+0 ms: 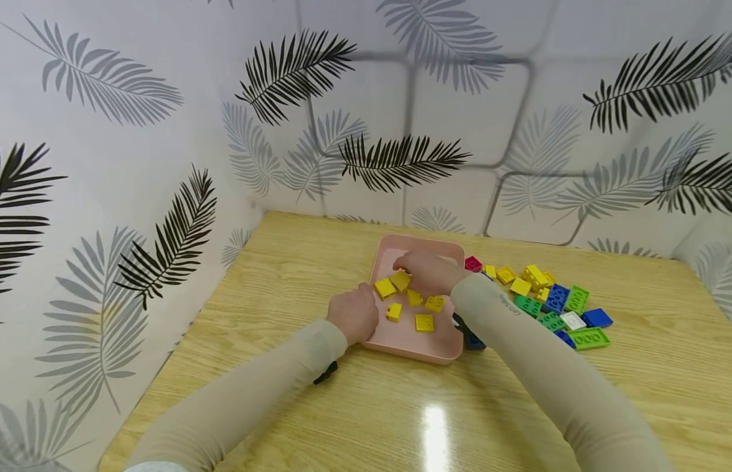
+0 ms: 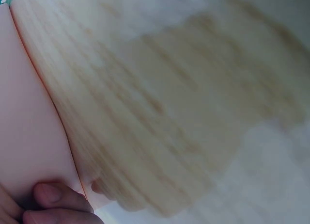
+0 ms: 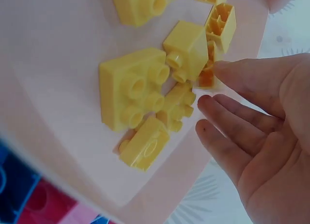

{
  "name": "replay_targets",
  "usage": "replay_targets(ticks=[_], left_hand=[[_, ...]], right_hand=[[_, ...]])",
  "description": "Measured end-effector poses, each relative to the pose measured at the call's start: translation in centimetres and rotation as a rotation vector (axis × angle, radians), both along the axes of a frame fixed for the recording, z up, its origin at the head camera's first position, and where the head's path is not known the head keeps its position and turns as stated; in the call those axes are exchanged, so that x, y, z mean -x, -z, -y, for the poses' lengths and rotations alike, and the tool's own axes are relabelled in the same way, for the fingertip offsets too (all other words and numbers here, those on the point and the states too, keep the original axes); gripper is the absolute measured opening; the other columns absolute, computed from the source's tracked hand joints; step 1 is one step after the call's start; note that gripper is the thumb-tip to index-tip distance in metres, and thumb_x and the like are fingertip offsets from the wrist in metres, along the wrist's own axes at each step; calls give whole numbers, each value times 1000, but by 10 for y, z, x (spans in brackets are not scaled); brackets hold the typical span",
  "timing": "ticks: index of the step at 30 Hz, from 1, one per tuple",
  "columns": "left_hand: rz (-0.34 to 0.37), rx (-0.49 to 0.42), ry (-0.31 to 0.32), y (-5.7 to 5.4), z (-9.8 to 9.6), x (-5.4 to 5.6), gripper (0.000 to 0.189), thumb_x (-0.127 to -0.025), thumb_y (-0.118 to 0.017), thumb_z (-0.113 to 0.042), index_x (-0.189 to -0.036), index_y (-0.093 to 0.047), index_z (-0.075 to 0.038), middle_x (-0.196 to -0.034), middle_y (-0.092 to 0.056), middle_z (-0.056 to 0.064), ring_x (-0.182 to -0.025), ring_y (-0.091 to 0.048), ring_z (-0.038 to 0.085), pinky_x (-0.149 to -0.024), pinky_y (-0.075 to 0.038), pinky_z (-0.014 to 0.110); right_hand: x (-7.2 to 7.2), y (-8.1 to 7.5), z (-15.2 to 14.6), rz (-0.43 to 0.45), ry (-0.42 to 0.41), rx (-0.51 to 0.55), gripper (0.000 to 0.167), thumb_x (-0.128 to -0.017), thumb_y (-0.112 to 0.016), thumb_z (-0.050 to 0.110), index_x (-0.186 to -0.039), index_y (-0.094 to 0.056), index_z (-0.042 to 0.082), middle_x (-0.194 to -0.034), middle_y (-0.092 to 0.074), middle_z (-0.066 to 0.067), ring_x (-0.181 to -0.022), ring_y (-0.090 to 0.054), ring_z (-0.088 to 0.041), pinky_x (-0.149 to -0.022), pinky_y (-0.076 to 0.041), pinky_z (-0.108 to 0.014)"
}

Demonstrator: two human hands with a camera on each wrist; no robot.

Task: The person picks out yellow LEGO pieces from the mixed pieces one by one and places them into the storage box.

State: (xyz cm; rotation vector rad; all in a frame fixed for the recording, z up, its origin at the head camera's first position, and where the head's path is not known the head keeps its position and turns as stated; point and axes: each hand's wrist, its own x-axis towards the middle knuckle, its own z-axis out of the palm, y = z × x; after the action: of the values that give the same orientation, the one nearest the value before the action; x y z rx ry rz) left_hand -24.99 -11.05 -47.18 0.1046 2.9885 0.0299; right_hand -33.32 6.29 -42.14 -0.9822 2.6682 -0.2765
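You're apparently sorting yellow plastic bricks [image 1: 424,323] in the pink rectangular tray [image 1: 401,339]!
Your left hand [image 1: 354,314] grips its side; your right hand [image 1: 429,271], loose-fingered inside, likely needs to pinch.

Tray [image 1: 408,342] on the counter [image 1: 283,275], right of the left grip [image 1: 354,313]; right grip [image 1: 429,271] within. Toy bricks [image 1: 424,323] in tray, left of and before the right grip; loose bricks [image 1: 557,298] on counter, right of that grip.
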Motion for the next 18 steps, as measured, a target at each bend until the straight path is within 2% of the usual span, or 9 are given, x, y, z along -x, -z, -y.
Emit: replay_targets(ticks=[3, 8, 12, 18], left_hand=[[11, -3, -5, 0, -1, 0, 32, -103, -51, -32, -117, -54, -3, -76, -58, 3, -58, -58, 14, -57, -54, 34], [17, -4, -2, 1, -2, 1, 33, -103, -51, -32, -118, -54, -2, -76, -57, 3, -58, -58, 14, -58, -54, 35], [15, -2, -2, 3, -3, 2, 31, -104, -49, -31, -117, -53, -3, -74, -57, 3, -58, -58, 13, -57, -53, 34], [19, -8, -6, 3, -1, 2, 38, -104, -48, -32, -125, -51, 0, -72, -58, 4, -57, -58, 14, -53, -51, 33]], right_hand=[[-1, 0, -4, 12, 16, -5, 48, -91, -73, 5, -137, -60, 10, -135, -63, -7, -124, -61, -25, -105, -48, -42], [-8, -4, -15, 0, 20, 13, 46, -90, -74, 5, -134, -63, 8, -134, -64, -9, -123, -60, -27, -105, -48, -44], [-15, -11, -28, -43, 15, 29, 41, -91, -72, 7, -131, -65, 7, -132, -64, -11, -122, -60, -28, -104, -49, -45], [-26, -16, -59, -139, 36, 47, 34, -94, -69, 10, -128, -67, 8, -133, -61, -11, -113, -64, -27, -94, -53, -45]])
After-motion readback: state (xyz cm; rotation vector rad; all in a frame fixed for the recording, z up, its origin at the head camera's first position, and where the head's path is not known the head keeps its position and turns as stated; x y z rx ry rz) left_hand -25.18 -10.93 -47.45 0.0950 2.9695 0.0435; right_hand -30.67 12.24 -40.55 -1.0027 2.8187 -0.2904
